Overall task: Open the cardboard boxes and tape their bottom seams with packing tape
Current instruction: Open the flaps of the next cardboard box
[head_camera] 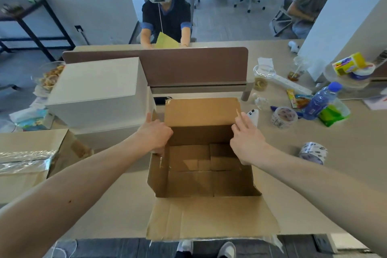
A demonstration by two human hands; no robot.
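Observation:
An open brown cardboard box (205, 184) stands on the table in front of me, its far and near flaps folded outward. Inside, the bottom flaps lie folded together. My left hand (156, 136) grips the box's left side flap near the far corner, fingers curled over its edge. My right hand (247, 142) rests on the right side flap, fingers extended along the cardboard. Two rolls of packing tape lie on the table to the right: one (313, 152) close to the box, another (284, 117) further back.
A second brown box (31, 153) with clear tape across it sits at the left. A closed white box (98, 92) stands behind it. Bottles, cups and snack wrappers clutter the right side. A brown desk divider (188, 67) runs behind; a person sits beyond it.

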